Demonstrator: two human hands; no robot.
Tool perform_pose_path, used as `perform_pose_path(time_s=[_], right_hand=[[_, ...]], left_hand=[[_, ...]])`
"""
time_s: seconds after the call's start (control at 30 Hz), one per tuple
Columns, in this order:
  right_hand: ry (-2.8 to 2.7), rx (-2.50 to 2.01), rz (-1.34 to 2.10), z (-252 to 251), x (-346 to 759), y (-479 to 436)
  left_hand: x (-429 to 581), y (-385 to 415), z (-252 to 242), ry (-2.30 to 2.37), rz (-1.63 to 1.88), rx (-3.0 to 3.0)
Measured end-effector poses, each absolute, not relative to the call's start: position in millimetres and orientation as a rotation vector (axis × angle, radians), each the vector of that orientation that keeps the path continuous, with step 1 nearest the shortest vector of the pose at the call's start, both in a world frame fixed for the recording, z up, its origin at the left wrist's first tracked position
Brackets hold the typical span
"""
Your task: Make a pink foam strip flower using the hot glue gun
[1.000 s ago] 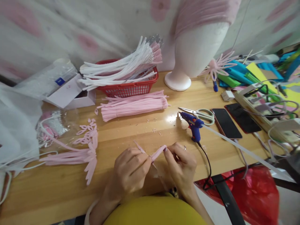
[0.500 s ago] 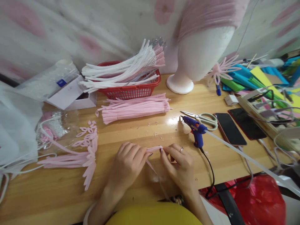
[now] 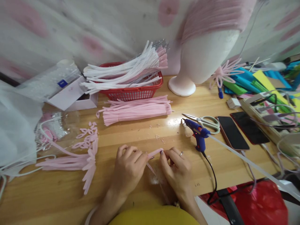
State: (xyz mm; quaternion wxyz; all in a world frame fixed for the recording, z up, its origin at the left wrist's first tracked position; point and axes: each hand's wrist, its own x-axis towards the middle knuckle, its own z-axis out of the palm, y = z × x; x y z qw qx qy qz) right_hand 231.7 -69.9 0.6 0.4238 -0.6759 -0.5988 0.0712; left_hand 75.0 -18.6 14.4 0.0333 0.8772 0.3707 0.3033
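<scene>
Between my hands a pink pipe cleaner is stretched, with a thin tail hanging down toward the table's front edge. My left hand pinches one end of it, fingers curled. At the other end, the fingertips of my right hand, which wears a ring, are closed on it. A bundle of pink pipe cleaners lies beyond my hands. To the left are pink looped pieces and more pink strips. The blue glue gun and scissors lie to the right of my right hand.
Behind the bundle stands a red basket of white and pink stems. A foam head, two phones, a power strip and coloured sheets are at the right. White boxes and plastic bags stand left.
The camera view has shifted slightly, so the objects appear a little lower and further right. Both hands keep their grip on the pink pipe cleaner, which slants a bit more.
</scene>
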Motion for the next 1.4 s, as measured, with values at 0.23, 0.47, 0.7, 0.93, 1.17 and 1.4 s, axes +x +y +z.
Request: perform_pose_path(time_s=[0.23,0.47,0.7,0.93,1.17,1.4], right_hand=[[-1.525,-1.676,0.165,-1.1,234.2,-66.7],[-1.603,-1.657,0.218,0.4,245.7,-60.8],[-1.459,-1.721,0.248,0.3,240.5,-63.8],[-1.525,-1.606,0.151,-1.1,248.5,-64.9],[-1.550,-1.522,0.004,-7.6,246.2,-70.1],[-1.564,-1.461,-0.048,-8.9,243.7,-73.8]], left_hand=[[74.6,-20.2,14.2,1.176,0.941,2.687],[67.8,-18.4,8.6,1.215,0.974,2.694],[74.6,-20.8,11.9,1.211,0.990,2.660],[71.5,-19.2,8.3,1.187,1.069,2.462],[68.8,-21.3,11.0,1.089,1.139,2.288],[66.5,-21.8,14.8,1.002,1.107,2.285]])
